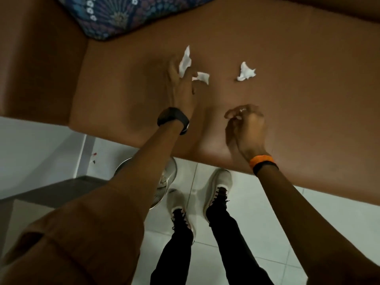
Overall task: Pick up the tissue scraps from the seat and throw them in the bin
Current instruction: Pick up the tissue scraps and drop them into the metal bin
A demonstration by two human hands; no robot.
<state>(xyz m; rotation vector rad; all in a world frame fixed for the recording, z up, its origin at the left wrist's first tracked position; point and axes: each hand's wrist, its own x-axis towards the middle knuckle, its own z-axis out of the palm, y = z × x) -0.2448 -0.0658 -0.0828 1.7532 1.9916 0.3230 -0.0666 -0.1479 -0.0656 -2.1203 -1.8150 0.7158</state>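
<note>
Three white tissue scraps lie on the brown seat (287, 58). My left hand (181, 87) reaches forward and its fingertips pinch the lower end of the long tissue scrap (184, 60). A second tissue scrap (202, 77) lies just right of those fingers. A third tissue scrap (245, 72) lies apart, further right. My right hand (245, 124) hovers nearer the seat's front edge with its fingers curled, and a small white bit shows between thumb and fingers. A round metal bin (169, 177) stands on the floor below my left forearm, mostly hidden by it.
A patterned blue cushion (127, 15) lies at the back left of the seat, beside the brown armrest (37, 58). My two feet in pale shoes (218, 190) stand on white floor tiles by the seat's front edge. A dark step (61, 188) is at the left.
</note>
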